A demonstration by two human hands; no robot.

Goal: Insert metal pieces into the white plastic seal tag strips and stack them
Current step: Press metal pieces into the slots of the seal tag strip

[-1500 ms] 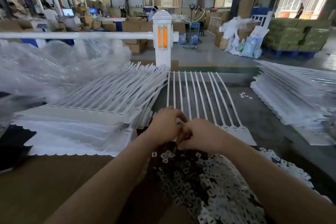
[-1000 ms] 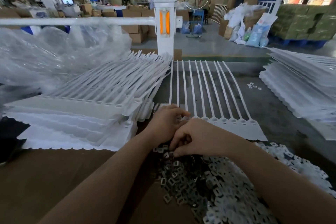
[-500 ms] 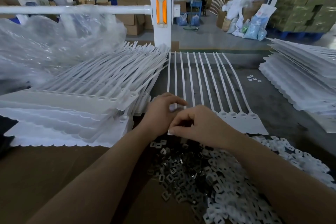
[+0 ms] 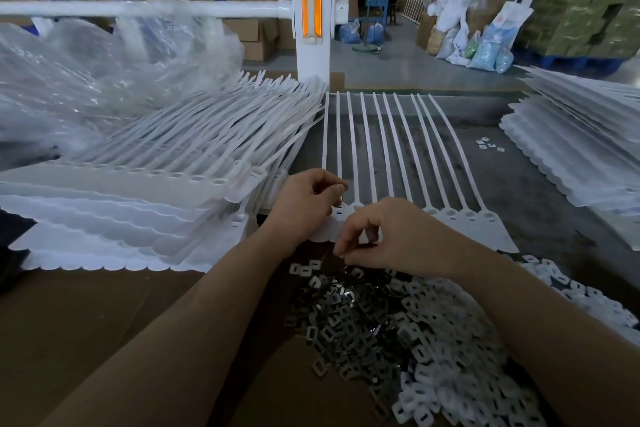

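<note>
Head camera looks down on a comb of white seal tag strips [image 4: 384, 149] lying flat on the grey table [image 4: 540, 191], its long thin tails pointing away and its row of socket heads nearest the person. Left hand [image 4: 306, 206] sits over the leftmost sockets with fingers curled, thumb and forefinger seemingly pinching something small, though whether a piece is between them I cannot tell. Right hand [image 4: 394, 236] hovers at the comb's scalloped near edge, fingertips drawn together just above the pile of metal pieces [image 4: 349, 319]; what it pinches, if anything, is hidden. Beside the dark metal lies a heap of white plastic clips [image 4: 460, 388]. A tall stack of strips [image 4: 145, 191] rises to the left and another stack [image 4: 581, 156] to the right. Judging by looks, the strips are light and floppy along the tails, stiffer at the joined heads, so the comb is best held flat by the head band. The metal pieces are tiny, thin and likely slippery, best taken edgewise between fingertip and thumb, one at a time.
</note>
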